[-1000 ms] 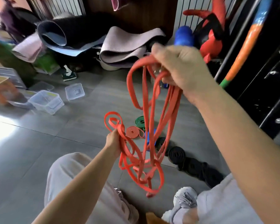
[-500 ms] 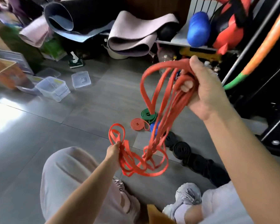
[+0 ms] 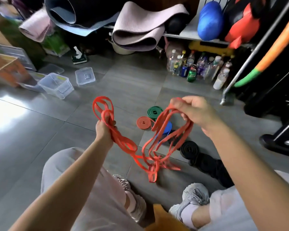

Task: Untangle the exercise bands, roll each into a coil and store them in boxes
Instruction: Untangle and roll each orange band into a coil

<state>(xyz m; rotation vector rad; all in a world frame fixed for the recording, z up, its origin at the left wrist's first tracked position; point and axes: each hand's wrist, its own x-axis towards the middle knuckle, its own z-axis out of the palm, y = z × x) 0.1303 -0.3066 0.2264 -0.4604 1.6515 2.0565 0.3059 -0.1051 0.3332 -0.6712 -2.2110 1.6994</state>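
My right hand (image 3: pixel 195 110) has come down from high up to about level with my left hand (image 3: pixel 105 130), and the two have drawn apart. The orange band (image 3: pixel 150 157) no longer dangles in one long bunch but sags between them. Well off to the left of my left hand, the clear boxes (image 3: pixel 57 85) stand open on the floor, with a loose lid (image 3: pixel 85 76) just beside them. My left hand is closed around a bunch of strands, a few loops standing up above the fist. From there the band drops to a knotted cluster hanging low between my hands. Beyond it on the floor lie an orange coil (image 3: pixel 143 122) and a green coil (image 3: pixel 154 111), with black coils (image 3: pixel 189 149) below my right hand. My right hand pinches several loops in curled fingers. Spread like this, I judge the snarl easier to read, though the band is not yet free to roll.
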